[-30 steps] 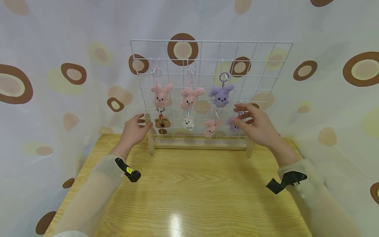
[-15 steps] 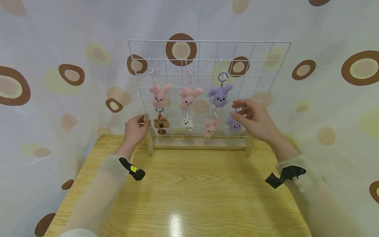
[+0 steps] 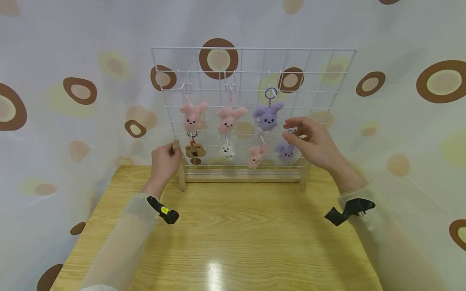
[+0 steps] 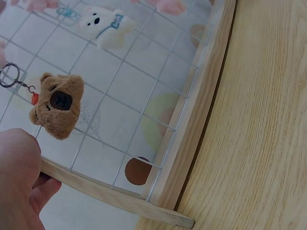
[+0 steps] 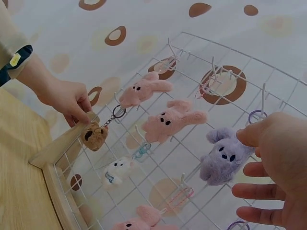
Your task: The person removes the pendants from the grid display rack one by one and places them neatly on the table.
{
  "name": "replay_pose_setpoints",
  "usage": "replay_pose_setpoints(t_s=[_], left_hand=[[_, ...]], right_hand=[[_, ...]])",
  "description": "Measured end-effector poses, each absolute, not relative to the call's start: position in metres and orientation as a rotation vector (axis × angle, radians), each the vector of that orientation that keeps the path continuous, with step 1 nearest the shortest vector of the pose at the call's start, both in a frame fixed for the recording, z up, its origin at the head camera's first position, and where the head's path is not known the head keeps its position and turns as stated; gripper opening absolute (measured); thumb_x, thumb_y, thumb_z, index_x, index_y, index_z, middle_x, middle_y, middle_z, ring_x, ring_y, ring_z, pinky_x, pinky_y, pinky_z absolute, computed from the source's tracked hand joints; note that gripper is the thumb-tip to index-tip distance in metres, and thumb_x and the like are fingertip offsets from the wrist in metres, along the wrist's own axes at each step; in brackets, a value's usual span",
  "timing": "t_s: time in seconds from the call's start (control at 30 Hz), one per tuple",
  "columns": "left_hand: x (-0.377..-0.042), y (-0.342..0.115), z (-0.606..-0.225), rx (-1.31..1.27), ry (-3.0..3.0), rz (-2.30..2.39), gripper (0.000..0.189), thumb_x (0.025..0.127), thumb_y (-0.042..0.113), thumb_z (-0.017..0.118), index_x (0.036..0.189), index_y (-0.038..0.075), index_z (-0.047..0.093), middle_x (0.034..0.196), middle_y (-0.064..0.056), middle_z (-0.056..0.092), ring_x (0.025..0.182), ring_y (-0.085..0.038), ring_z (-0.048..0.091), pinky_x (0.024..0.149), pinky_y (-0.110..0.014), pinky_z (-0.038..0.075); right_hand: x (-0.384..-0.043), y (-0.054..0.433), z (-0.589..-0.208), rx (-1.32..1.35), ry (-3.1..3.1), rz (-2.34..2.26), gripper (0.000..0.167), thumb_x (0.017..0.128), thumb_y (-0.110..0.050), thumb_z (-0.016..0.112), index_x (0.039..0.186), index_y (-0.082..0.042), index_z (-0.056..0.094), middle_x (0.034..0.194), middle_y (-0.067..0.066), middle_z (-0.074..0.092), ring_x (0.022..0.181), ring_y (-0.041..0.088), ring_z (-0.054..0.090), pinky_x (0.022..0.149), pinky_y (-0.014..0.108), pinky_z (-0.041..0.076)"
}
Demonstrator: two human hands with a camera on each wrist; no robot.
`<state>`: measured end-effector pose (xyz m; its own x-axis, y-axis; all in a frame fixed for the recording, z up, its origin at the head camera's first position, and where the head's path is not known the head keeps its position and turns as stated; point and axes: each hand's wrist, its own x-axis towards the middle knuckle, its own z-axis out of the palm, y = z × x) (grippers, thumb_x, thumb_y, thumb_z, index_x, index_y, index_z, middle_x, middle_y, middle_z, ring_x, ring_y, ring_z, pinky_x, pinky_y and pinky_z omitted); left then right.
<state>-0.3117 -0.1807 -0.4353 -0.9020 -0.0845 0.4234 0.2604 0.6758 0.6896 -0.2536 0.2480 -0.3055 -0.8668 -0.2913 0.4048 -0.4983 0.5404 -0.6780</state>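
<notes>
My left hand [image 3: 165, 163] grips the upper end of the wooden side post [image 3: 181, 171] of a white wire grid rack [image 3: 251, 49]. Close beside it hangs a brown bear keychain [image 4: 60, 105]. My right hand [image 3: 314, 141], fingers spread and slightly bent, holds nothing; it is in front of the lower purple plush keychain [image 3: 285, 150], partly covering its ring. Just left of that hand hangs the upper purple plush keychain [image 5: 225, 155]. Two pink plush keychains, the left one [image 3: 193, 117] and the middle one [image 3: 229, 120], hang in the upper row.
In the lower row hang a white bear keychain [image 3: 227, 150] and a small pink plush keychain [image 3: 257, 156]. A wooden base bar [image 3: 242, 176] runs along the rack's foot on the wooden table [image 3: 233, 226]. A patterned cloth [image 3: 80, 36] stands close behind.
My left hand has closed its fingers round the side post. My right hand has shifted slightly up and left. In the head view, the rack has drifted a little left.
</notes>
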Motion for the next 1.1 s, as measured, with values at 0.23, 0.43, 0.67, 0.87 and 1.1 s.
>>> replay_pose_setpoints(t_s=[0.23, 0.43, 0.67, 0.87, 1.1], left_hand=[[-0.309, -0.181, -0.434, -0.158, -2.457, -1.092, 0.028, 0.105, 0.011, 0.059, 0.079, 0.004, 0.064, 0.058, -0.005, 0.051, 0.051, -0.019, 0.041, 0.05, -0.036, 0.033], [-0.31, -0.18, -0.432, -0.203, -2.454, -1.059, 0.026, 0.105, 0.009, 0.06, 0.08, 0.002, 0.064, 0.058, -0.004, 0.051, 0.049, -0.018, 0.04, 0.049, -0.035, 0.033], [-0.308, -0.182, -0.433, -0.219, -2.462, -1.037, 0.03, 0.105, 0.009, 0.06, 0.075, 0.003, 0.06, 0.056, -0.003, 0.045, 0.047, -0.018, 0.039, 0.047, -0.034, 0.032], [-0.307, -0.182, -0.43, -0.254, -2.483, -1.061, 0.025, 0.106, 0.008, 0.058, 0.083, 0.0, 0.067, 0.055, -0.003, 0.047, 0.045, -0.015, 0.04, 0.046, -0.032, 0.033], [-0.308, -0.184, -0.431, -0.229, -2.509, -1.088, 0.025, 0.106, 0.008, 0.058, 0.086, -0.001, 0.069, 0.057, -0.003, 0.052, 0.047, -0.014, 0.042, 0.046, -0.031, 0.033]], right_hand=[[-0.268, 0.25, -0.295, 0.654, -2.543, 1.273, 0.035, 0.107, -0.019, 0.066, 0.138, -0.002, 0.064, 0.133, 0.014, 0.066, 0.101, 0.017, 0.069, 0.081, 0.025, 0.052], [-0.275, 0.246, -0.283, 0.637, -2.537, 1.296, 0.034, 0.106, -0.02, 0.067, 0.134, -0.002, 0.065, 0.131, 0.016, 0.067, 0.094, 0.008, 0.069, 0.078, 0.022, 0.054], [-0.28, 0.238, -0.269, 0.591, -2.553, 1.269, 0.036, 0.106, -0.028, 0.067, 0.135, -0.007, 0.067, 0.125, 0.013, 0.07, 0.09, 0.017, 0.069, 0.068, 0.029, 0.056], [-0.283, 0.232, -0.259, 0.533, -2.558, 1.234, 0.039, 0.106, -0.034, 0.067, 0.137, -0.011, 0.068, 0.116, 0.014, 0.073, 0.081, 0.019, 0.066, 0.054, 0.028, 0.05], [-0.289, 0.221, -0.253, 0.419, -2.567, 1.247, 0.04, 0.105, -0.035, 0.066, 0.137, -0.01, 0.068, 0.108, 0.015, 0.075, 0.085, 0.022, 0.069, 0.055, 0.028, 0.049]])
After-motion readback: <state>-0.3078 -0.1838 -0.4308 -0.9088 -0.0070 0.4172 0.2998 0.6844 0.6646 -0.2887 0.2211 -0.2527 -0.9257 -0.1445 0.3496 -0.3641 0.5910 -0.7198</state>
